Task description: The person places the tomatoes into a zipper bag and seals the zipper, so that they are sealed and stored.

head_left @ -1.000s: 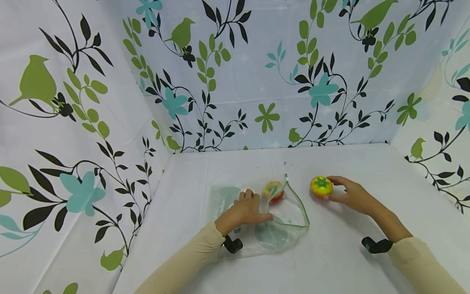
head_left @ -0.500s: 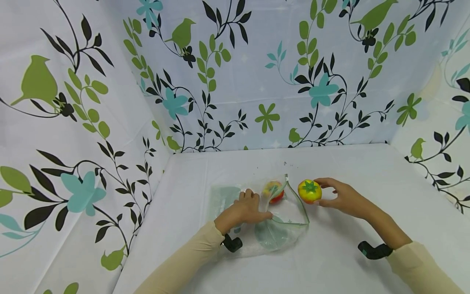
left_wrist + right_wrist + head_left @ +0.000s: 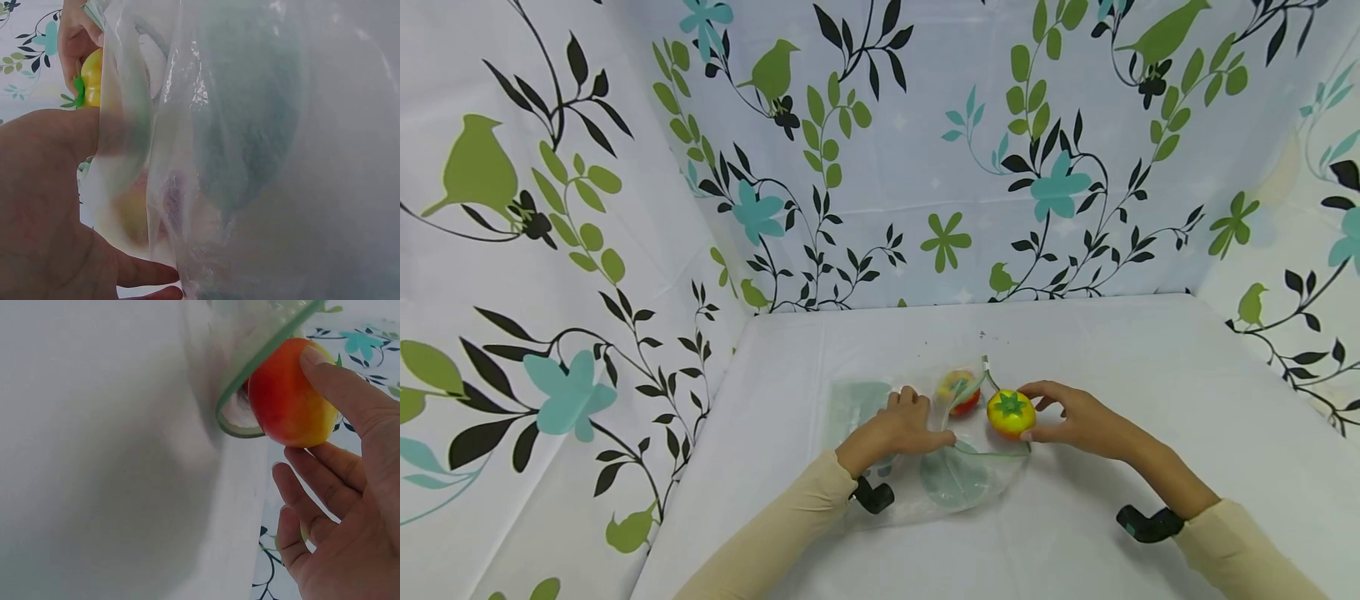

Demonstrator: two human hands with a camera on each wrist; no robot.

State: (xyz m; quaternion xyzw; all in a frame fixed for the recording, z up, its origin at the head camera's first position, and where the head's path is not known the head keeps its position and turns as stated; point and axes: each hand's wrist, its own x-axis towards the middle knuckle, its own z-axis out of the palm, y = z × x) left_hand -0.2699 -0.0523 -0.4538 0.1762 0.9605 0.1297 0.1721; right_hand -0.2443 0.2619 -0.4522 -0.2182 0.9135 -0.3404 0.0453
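A clear plastic zip bag (image 3: 988,492) with a green-edged mouth lies flat, its mouth spread to the right. My left hand (image 3: 898,427) holds the bag near its mouth; in the left wrist view the thumb (image 3: 69,131) passes partly behind the film and the fingertips touch it. With thumb and fingertips, my right hand (image 3: 1078,421) grips a yellow-red toy tomato (image 3: 1011,414) with a green leafy top, at the bag's mouth. In the right wrist view this tomato (image 3: 290,394) overlaps the green rim (image 3: 240,434). Another red-yellow toy fruit (image 3: 957,392) shows through the film inside the bag.
The bag lies on a white-covered table (image 3: 1120,333). Cloth printed with birds and leaves (image 3: 880,167) hangs behind and at both sides. Black wrist cameras sit on the left wrist (image 3: 872,497) and right wrist (image 3: 1150,525).
My right hand has carried the toy tomato leftward and nearer, from the table beside the bag to the bag's mouth. The left hand and bag have hardly moved.
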